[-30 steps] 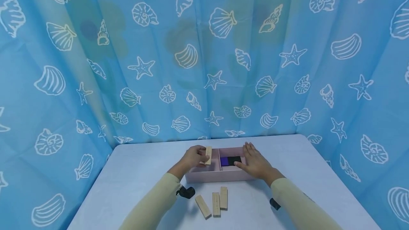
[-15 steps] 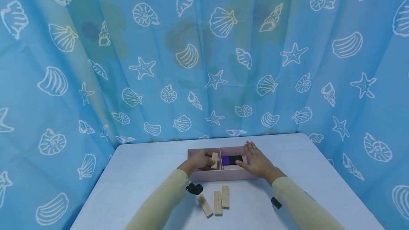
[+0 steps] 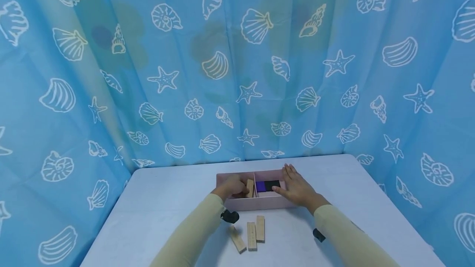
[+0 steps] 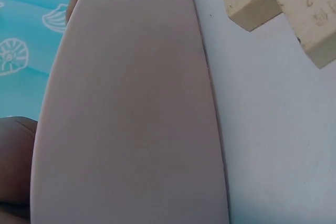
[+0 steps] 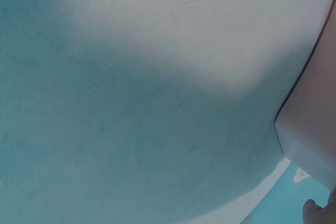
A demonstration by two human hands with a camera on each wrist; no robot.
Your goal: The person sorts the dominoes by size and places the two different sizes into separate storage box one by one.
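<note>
A pink two-compartment box (image 3: pixel 256 204) stands on the table. My left hand (image 3: pixel 234 185) reaches down into its left compartment and holds a pale wooden block (image 3: pixel 250 188) beside the divider (image 3: pixel 255 184); the fingertips are partly hidden. In the left wrist view the box's front wall (image 4: pixel 131 98) hides most of that hand. With fingers straight, my right hand (image 3: pixel 299 188) rests on the box's right end. A purple block (image 3: pixel 261 186) and a black block (image 3: pixel 272 186) lie side by side in the right compartment, near the right thumb.
In front of the box, on the white table (image 3: pixel 163 201), lie three wooden blocks: a slanted block (image 3: pixel 238 240), a middle block (image 3: pixel 252 236) and a right block (image 3: pixel 260 229). A blue shell-print curtain (image 3: pixel 230 73) hangs behind and at both sides.
My left hand has lowered the wooden block from above the box into the left compartment, moving right toward the divider. The right hand has stayed at the box's right end.
</note>
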